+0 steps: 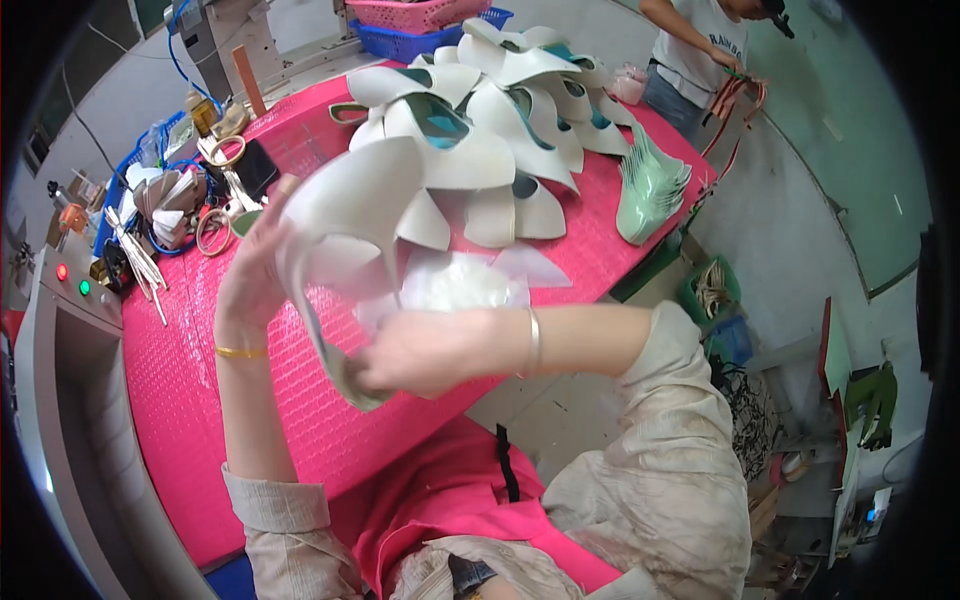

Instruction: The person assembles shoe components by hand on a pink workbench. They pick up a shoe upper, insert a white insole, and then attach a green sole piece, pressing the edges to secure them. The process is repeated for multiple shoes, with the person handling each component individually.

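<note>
A white shoe upper [365, 185] is held up in front of me, slightly smeared by motion. My left hand [252, 275] is closed on its left side, with part of the fingers hidden behind it. My right hand [430, 352] pinches the lower, narrow end of the same upper. Just beyond, a see-through plastic bag [465, 282] with white contents lies on the pink table cover [200, 400]. Behind it rises a heap of white shoe uppers [470, 150], some showing teal lining.
Nested mint-green glossy shoe pieces [650, 190] stand at the table's right edge. Tape rolls [213, 230], white sticks [138, 255] and a blue basket [125, 180] crowd the left. A machine housing [60, 330] borders the near left. Another person [700, 50] holds straps at the far right.
</note>
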Available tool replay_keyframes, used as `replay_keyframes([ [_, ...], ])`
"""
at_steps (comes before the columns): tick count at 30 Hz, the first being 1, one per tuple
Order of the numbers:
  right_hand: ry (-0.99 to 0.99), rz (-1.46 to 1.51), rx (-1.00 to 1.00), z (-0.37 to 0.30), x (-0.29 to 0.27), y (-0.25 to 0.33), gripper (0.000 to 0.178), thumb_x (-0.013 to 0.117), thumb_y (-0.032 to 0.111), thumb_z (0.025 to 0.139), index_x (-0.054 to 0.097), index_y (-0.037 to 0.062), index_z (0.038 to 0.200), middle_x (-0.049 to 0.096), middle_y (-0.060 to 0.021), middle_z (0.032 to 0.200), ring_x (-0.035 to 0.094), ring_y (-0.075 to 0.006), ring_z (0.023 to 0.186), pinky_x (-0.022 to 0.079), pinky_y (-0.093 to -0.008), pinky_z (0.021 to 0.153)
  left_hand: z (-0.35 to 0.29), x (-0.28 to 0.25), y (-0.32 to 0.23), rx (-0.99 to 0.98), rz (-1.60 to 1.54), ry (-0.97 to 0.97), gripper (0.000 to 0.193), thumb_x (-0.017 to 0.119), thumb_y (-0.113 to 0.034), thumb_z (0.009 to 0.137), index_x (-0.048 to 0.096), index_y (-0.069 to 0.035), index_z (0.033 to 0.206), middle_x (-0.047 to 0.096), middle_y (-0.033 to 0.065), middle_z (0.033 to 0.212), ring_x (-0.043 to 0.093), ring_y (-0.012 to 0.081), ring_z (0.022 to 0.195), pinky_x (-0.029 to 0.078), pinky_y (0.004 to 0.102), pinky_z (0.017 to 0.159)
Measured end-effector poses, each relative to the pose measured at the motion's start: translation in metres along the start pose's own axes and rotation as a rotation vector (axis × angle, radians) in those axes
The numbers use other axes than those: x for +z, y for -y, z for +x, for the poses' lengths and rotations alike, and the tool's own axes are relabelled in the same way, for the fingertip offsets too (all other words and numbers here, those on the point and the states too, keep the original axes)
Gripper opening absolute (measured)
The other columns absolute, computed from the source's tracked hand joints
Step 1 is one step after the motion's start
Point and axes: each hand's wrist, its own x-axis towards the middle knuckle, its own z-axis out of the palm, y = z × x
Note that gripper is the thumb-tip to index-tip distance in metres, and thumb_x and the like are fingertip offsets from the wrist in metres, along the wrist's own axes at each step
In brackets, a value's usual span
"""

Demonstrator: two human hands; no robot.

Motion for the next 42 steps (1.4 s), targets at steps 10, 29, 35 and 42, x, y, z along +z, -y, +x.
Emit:
replay_keyframes([
  [10, -0.520, 1.730, -0.319, 0.009, 0.098, 0.016, 0.065, 0.071, 0.025, 0.071, 0.042, 0.0006, 0.124, 0.051, -0.0077, 0.113, 0.047, -0.0131, 0.106, 0.035, -0.0266, 0.092, -0.188, 0.001, 0.036, 0.129, -0.226, 0.165, 0.077, 0.066, 0.006, 0.068, 0.030, -0.008, 0.134, 0.058, 0.0139, 0.108, 0.058, 0.0213, 0.097, 0.048, 0.0321, 0.082],
  [29, -0.791, 0.561, 0.657, -0.020, 0.119, -0.076, 0.019, 0.052, -0.001, 0.078, 0.061, -0.0010, 0.095, 0.063, -0.0113, 0.085, 0.060, -0.0165, 0.077, 0.047, -0.0272, 0.069, -0.130, -0.008, 0.028, 0.072, 1.130, -0.272, 0.036, 0.049, -0.005, 0.084, 0.049, -0.004, 0.120, 0.055, 0.0101, 0.114, 0.050, 0.0201, 0.109, 0.035, 0.0333, 0.095],
  [35, -0.730, 0.594, 0.609, 0.004, 0.125, -0.089, 0.027, 0.047, -0.004, 0.076, 0.061, 0.0020, 0.099, 0.056, -0.0119, 0.087, 0.056, -0.0242, 0.082, 0.044, -0.0304, 0.076, -0.025, -0.027, 0.108, 0.143, 1.678, 0.204, 0.030, 0.057, -0.006, 0.073, 0.058, -0.007, 0.103, 0.057, 0.0101, 0.097, 0.054, 0.0274, 0.095, 0.043, 0.0351, 0.086],
  [42, -0.787, 0.661, 0.552, -0.002, 0.139, -0.079, 0.034, 0.044, -0.006, 0.074, 0.061, 0.0017, 0.102, 0.050, -0.0137, 0.093, 0.051, -0.0259, 0.088, 0.040, -0.0306, 0.081, -0.045, -0.008, 0.098, 0.626, 1.772, 0.463, 0.008, 0.056, -0.006, 0.061, 0.054, -0.005, 0.069, 0.050, 0.0079, 0.074, 0.053, 0.0223, 0.086, 0.041, 0.0380, 0.092],
])
